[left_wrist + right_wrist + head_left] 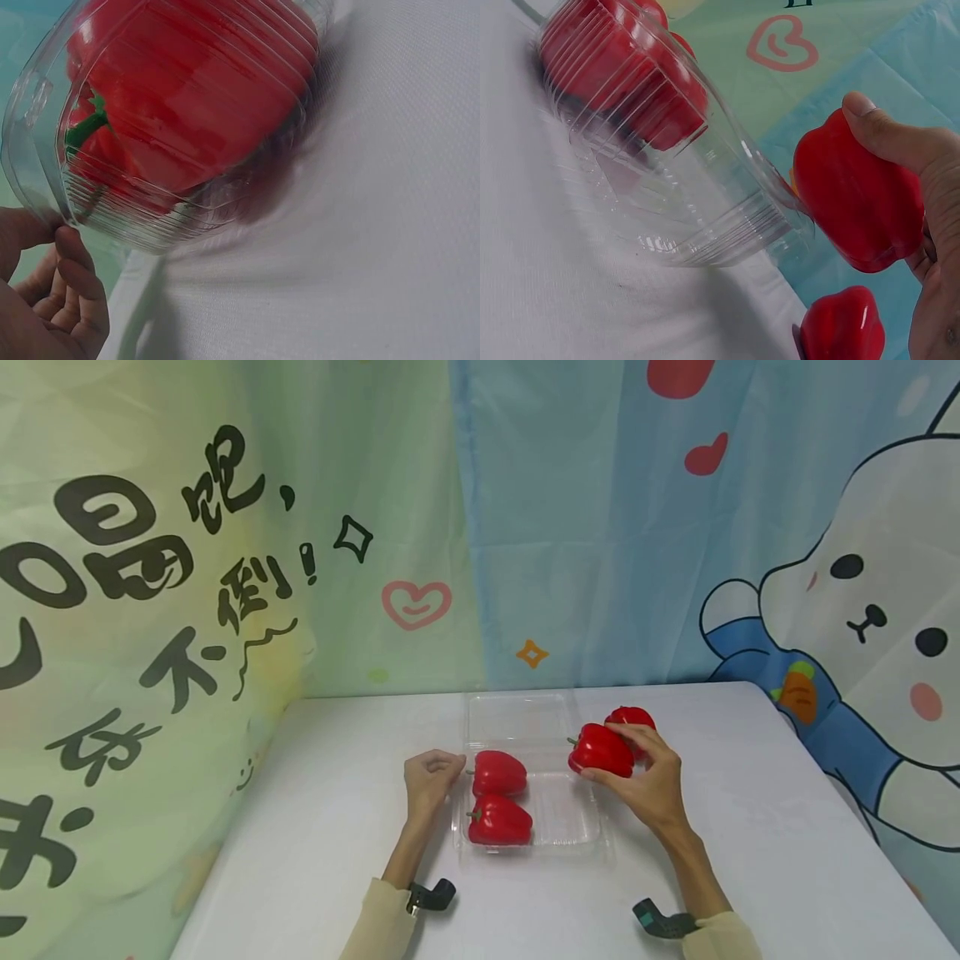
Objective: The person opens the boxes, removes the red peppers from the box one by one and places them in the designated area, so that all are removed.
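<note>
A clear plastic clamshell box [558, 814] lies with its lid [517, 717] folded back. Two red bell peppers, one behind [498, 773] and one in front [501, 821], sit in its left half. My left hand [432, 783] pinches the box's left rim between thumb and forefinger, plain in the left wrist view. My right hand [648, 781] grips a third red bell pepper [859, 199], raised by the box's right edge with its stem toward the left. Behind it, another red bell pepper [845, 326] rests on the table, partly hidden by the held one in the head view.
A white table [337, 793] carries everything. Beyond its back edge hangs a printed curtain [540, 527] with hearts, lettering and a cartoon bear. Each wrist wears a dark camera mount, the left one [433, 895] and the right one [663, 922].
</note>
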`<move>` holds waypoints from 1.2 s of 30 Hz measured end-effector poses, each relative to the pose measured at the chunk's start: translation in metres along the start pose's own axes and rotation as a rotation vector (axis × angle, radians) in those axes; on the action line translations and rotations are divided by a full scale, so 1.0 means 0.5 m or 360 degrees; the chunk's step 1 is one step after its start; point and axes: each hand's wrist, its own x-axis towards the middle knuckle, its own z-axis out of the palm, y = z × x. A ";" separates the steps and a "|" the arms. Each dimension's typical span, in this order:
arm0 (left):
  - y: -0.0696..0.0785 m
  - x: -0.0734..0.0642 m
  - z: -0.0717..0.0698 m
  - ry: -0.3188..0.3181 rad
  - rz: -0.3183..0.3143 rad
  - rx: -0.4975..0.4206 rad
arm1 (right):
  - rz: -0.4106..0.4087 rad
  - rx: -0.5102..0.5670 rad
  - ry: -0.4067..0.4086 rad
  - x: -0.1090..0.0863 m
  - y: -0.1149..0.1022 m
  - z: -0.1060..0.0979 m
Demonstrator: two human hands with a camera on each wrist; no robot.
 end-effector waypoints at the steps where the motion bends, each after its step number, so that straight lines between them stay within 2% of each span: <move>1: 0.000 0.000 0.000 0.0000 0.0001 -0.0001 | -0.0003 0.0000 0.0009 -0.001 0.001 0.000; 20: -0.001 -0.001 0.001 0.0014 -0.0015 0.0011 | 0.0010 -0.0033 0.0115 -0.007 0.017 -0.019; 36: -0.001 0.000 0.001 0.0021 -0.0013 0.0012 | 0.0103 -0.0095 0.0215 -0.022 0.023 -0.037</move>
